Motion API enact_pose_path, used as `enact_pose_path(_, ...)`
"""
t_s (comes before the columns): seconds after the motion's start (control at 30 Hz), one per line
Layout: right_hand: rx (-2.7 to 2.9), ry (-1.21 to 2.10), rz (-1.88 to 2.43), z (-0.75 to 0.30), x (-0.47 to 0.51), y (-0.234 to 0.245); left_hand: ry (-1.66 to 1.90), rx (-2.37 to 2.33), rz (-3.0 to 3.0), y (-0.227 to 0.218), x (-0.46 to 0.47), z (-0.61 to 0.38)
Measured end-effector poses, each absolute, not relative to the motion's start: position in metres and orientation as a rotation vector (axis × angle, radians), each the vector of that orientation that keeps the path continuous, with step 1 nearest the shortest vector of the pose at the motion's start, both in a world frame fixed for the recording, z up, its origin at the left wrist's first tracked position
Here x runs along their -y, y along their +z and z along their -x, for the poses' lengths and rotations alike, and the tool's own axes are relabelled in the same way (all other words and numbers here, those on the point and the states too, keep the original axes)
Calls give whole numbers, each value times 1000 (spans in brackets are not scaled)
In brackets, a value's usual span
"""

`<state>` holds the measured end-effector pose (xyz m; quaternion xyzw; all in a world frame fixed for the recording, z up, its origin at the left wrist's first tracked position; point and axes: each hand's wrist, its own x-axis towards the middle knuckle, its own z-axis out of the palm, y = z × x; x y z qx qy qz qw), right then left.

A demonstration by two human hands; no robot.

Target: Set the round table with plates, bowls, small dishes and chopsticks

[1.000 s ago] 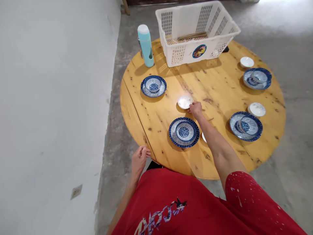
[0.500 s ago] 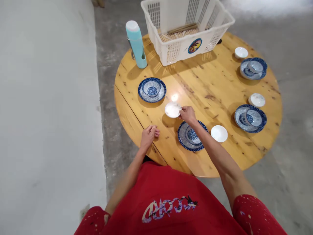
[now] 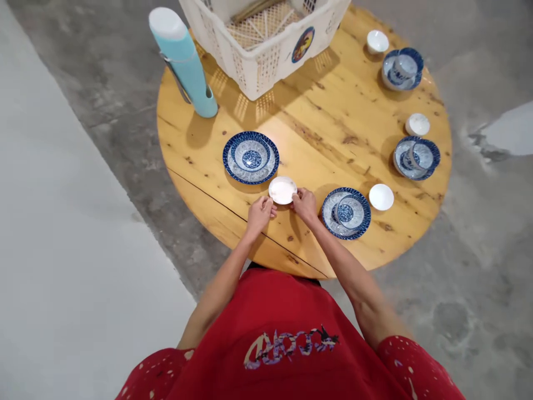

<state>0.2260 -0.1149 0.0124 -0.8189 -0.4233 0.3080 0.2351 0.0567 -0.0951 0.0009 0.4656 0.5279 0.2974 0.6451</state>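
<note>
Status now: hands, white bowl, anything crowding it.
Right hand: gripping white bowl by rim. Left hand: at its near edge, grip unclear. Blue-rimmed plate: close beyond, to the left.

The far part of the white basket [image 3: 278,62] is cut off, and its body hides some of the round table [image 3: 341,158]. Some of the right hand's [image 3: 305,204] fingertips are hidden; whether the left hand [image 3: 260,214] grips the small white dish [image 3: 282,190] cannot be told. A blurred pale shape [image 3: 510,130] is cut off at right.
</note>
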Motion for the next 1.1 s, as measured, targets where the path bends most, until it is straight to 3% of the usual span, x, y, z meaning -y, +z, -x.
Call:
enact_pose_path(0.7, 888, 806, 2203, -214, 122, 13, 523, -1153, -1137, 1, 70, -58)
enact_pose_path(0.87, 811, 694, 2142, -197, 175, 21, 545, -1156, -1142, 5, 76, -47)
enact_pose_path(1.1, 715, 926, 2050, -168, 283, 28, 516, -1203, -1256, 15, 93, -11)
